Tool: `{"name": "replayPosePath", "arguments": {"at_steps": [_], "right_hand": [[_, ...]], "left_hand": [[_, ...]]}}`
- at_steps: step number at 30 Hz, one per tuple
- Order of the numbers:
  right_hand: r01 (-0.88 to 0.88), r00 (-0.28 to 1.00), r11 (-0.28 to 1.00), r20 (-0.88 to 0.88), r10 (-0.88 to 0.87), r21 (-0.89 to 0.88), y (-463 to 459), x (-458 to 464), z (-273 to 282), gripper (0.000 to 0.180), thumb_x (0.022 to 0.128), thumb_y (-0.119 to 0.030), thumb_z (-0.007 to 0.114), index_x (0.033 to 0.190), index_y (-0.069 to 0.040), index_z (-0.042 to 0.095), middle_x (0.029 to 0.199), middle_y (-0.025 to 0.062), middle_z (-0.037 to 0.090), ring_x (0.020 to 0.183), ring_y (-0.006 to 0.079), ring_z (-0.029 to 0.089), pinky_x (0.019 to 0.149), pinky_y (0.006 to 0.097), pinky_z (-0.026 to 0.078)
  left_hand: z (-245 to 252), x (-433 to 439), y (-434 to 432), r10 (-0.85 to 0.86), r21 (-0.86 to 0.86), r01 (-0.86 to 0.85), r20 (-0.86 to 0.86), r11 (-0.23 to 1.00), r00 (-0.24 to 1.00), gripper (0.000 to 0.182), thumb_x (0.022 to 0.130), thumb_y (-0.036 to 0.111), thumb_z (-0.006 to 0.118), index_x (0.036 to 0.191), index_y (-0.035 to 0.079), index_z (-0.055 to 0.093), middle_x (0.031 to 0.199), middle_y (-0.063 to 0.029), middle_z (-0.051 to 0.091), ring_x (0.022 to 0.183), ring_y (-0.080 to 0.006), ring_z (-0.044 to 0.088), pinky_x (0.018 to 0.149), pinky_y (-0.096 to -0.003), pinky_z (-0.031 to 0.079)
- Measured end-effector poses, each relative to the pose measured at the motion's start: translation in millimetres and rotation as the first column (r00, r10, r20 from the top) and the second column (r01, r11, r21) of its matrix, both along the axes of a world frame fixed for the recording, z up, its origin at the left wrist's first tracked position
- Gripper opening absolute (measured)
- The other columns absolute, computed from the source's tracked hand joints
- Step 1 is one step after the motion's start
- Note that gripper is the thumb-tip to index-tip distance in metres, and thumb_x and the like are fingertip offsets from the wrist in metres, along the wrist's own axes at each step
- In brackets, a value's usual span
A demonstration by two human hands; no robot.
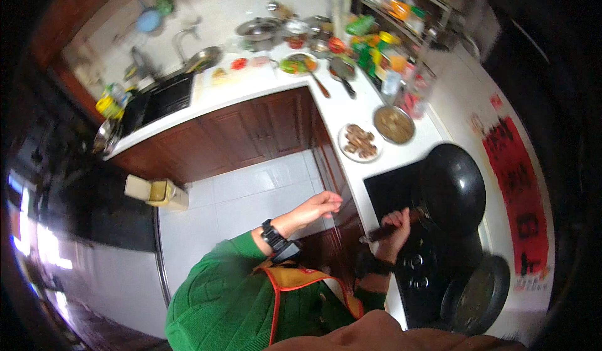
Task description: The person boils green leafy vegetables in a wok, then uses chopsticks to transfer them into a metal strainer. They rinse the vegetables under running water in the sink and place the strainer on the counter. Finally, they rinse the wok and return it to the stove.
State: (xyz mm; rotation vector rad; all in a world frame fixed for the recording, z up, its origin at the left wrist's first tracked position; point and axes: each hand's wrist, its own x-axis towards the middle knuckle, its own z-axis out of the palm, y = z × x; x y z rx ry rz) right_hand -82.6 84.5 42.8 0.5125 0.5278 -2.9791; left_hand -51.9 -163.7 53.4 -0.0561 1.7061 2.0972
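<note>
My right hand (397, 228) grips the long handle of a black wok (452, 188), which sits tilted over the black glass cooktop (390, 188). The wok's inside looks bare, with a light glare on it. My left hand (317, 207) is in the air over the floor, just left of the counter's front edge. Its fingers are loosely bent, and I see nothing in it. A black wristwatch (273, 235) is on the left wrist. Beyond the cooktop are a white plate of sliced mushrooms (360, 142) and a metal bowl of brownish food (394, 124).
A black frying pan (477, 294) rests at the cooktop's near end. Along the white counter (254, 83) are a plate of cut vegetables (296, 65), a black-handled ladle (348, 87), bottles and a sink (164, 99). An open-lidded bin (167, 195) stands on the tiled floor.
</note>
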Motion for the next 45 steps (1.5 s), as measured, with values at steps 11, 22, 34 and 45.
{"name": "replayPosePath", "arguments": {"at_steps": [11, 22, 34, 45], "right_hand": [[-0.182, 0.975, 0.724, 0.025, 0.222, 0.665, -105, 76, 36, 0.017, 0.081, -0.009, 0.056, 0.093, -0.012, 0.044, 0.057, -0.0021, 0.037, 0.042, 0.0082, 0.032, 0.041, 0.0249, 0.031], [-0.746, 0.57, 0.436, 0.146, 0.809, 0.503, -390, 75, 37, 0.015, 0.083, -0.012, 0.053, 0.096, -0.012, 0.047, 0.06, -0.004, 0.037, 0.044, 0.0055, 0.034, 0.042, 0.0227, 0.032], [-0.832, -0.029, -0.084, 0.108, 0.994, 0.549, -689, -61, -26, 0.022, 0.079, -0.005, 0.058, 0.096, -0.003, 0.045, 0.065, 0.0051, 0.05, 0.049, 0.0136, 0.048, 0.047, 0.0265, 0.039], [-0.761, -0.208, -0.281, 0.19, 0.959, 0.585, -866, -131, -40, 0.019, 0.079, -0.009, 0.061, 0.091, -0.004, 0.048, 0.067, 0.0032, 0.053, 0.054, 0.0111, 0.053, 0.049, 0.0248, 0.043]], "left_hand": [[-33, 144, -284, 0.739, 0.013, -0.75, 0.16, 0.662, 0.655, 0.028, 0.088, 0.025, 0.054, 0.11, 0.008, 0.049, 0.104, -0.0027, 0.057, 0.088, -0.012, 0.057, 0.072, -0.0243, 0.044], [-7, 185, -517, 0.884, 0.034, -0.883, -0.001, 0.468, 0.468, 0.036, 0.088, 0.025, 0.052, 0.119, 0.008, 0.043, 0.111, -0.0027, 0.051, 0.093, -0.0147, 0.057, 0.074, -0.0255, 0.045], [54, 86, -798, 0.879, -0.123, -0.902, -0.202, 0.414, 0.431, 0.065, 0.091, 0.043, 0.046, 0.139, 0.007, 0.022, 0.138, -0.0086, 0.033, 0.116, -0.0229, 0.044, 0.09, -0.0322, 0.04], [88, -81, -1033, 0.765, -0.252, -0.788, -0.205, 0.561, 0.61, 0.081, 0.089, 0.059, 0.032, 0.143, 0.004, 0.005, 0.149, -0.0148, 0.006, 0.138, -0.0266, 0.008, 0.11, -0.0418, 0.011]]}}
